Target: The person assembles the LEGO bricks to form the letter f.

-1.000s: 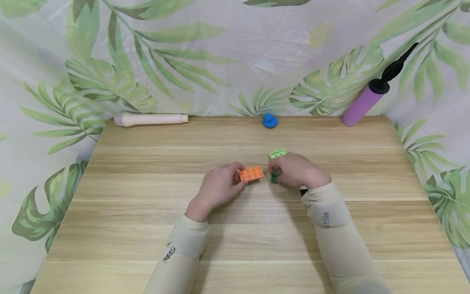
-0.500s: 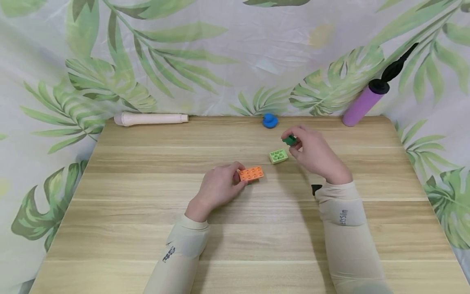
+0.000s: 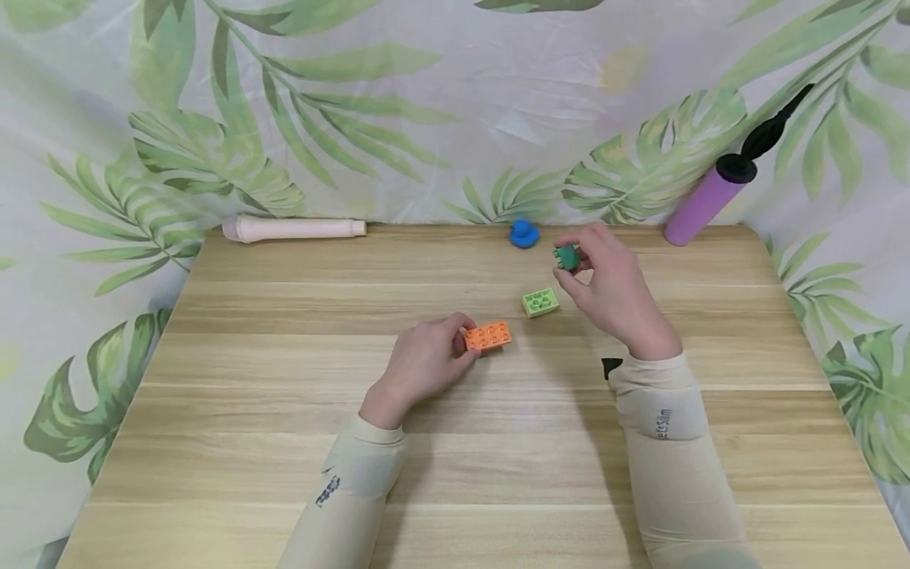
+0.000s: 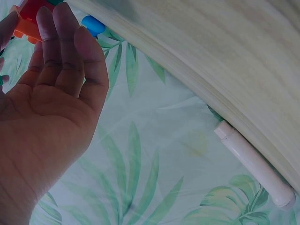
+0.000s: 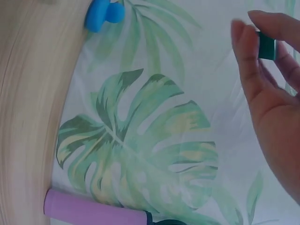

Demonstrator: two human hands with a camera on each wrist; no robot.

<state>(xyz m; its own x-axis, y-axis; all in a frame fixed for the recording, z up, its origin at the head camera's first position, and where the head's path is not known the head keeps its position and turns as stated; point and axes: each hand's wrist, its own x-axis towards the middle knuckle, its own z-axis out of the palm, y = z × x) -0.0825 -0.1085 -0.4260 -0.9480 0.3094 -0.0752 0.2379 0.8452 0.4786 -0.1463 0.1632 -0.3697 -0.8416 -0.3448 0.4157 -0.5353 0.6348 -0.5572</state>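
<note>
My left hand (image 3: pixel 423 359) grips an orange building brick (image 3: pixel 488 336), studs up, between thumb and fingers. In the left wrist view a red brick (image 4: pixel 29 8) is joined to the orange one, with a bit of green at the frame's edge beyond it. Raised at the right, my right hand (image 3: pixel 614 292) pinches a dark green brick (image 3: pixel 567 257) by its sides, its studs turned to the left. A light green brick (image 3: pixel 540 302) lies on the table between the hands, hollow underside up.
Along the back edge of the wooden table (image 3: pixel 284 474) are a pale microphone-shaped thing (image 3: pixel 298 229), a blue rubber duck (image 3: pixel 524 234) and a purple hand pump (image 3: pixel 704 204) with a black handle. A leaf-patterned cloth (image 3: pixel 398 103) hangs behind.
My right hand has lifted the dark green brick from beside the orange one, up and right past the light green brick, and tilted it. The left hand keeps its grip in place.
</note>
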